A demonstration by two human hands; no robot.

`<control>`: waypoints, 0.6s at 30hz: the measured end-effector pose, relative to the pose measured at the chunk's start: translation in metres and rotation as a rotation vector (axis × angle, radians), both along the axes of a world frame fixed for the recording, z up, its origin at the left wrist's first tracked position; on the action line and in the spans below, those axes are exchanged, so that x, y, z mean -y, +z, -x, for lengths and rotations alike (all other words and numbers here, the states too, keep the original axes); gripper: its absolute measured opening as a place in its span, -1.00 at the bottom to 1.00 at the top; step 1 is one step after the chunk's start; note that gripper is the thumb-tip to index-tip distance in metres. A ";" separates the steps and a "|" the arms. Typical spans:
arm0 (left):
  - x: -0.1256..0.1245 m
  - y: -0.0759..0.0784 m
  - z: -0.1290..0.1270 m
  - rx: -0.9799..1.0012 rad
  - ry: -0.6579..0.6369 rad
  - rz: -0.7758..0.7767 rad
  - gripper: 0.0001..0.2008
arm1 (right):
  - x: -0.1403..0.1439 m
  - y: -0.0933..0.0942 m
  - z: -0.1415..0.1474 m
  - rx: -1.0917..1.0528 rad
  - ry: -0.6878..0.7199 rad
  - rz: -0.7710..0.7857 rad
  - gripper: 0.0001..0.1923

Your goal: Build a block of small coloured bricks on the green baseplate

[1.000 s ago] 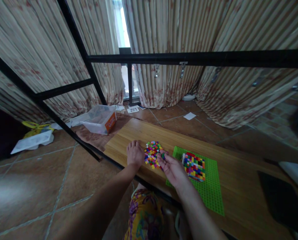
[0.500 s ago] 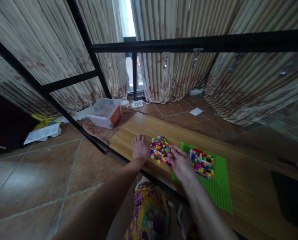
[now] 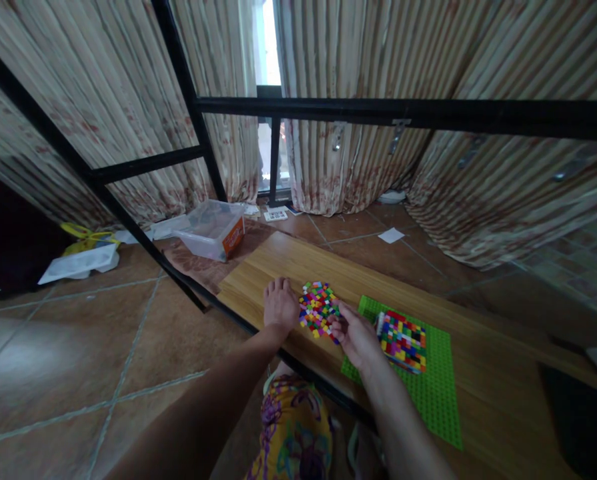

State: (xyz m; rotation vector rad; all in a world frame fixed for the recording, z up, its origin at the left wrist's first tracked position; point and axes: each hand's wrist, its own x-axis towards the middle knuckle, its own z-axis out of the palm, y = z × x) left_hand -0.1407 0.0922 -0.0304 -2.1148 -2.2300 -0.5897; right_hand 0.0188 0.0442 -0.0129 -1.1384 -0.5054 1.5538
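Note:
My left hand (image 3: pixel 281 305) lies palm down on the wooden table, its fingers stretched out along the left edge of a loose pile of small coloured building bricks (image 3: pixel 317 308). At the pile's right edge is my right hand (image 3: pixel 352 333), its fingers curled and the tips close together. A small green piece shows by those fingertips, but whether they grip it is hard to see. Right of this hand, a block built of many coloured bricks (image 3: pixel 404 341) stands on a green studded baseplate (image 3: pixel 435 393), with the right forearm passing close to its near left side.
The wooden table (image 3: pixel 273 257) has a black rail (image 3: pixel 228 313) along its near edge. A clear plastic box (image 3: pixel 208 230) with an orange label stands beyond its left end. A dark flat object (image 3: pixel 578 413) lies at the right. Curtains (image 3: pixel 338 173) hang behind.
The view has tilted a little, so the table sits lower. My right hand has moved slightly left, its fingertips closer to the pile. My left hand stays beside the bricks.

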 end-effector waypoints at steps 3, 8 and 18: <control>0.000 -0.001 0.000 -0.001 0.006 0.009 -0.69 | -0.001 0.002 0.001 -0.009 -0.023 0.070 -0.68; 0.000 0.000 0.000 -0.015 0.010 0.013 -0.69 | 0.001 0.007 0.001 0.011 -0.013 0.078 -0.62; -0.002 -0.002 0.001 -0.013 0.006 0.014 -0.69 | 0.011 0.018 -0.008 -0.068 0.056 0.023 -0.65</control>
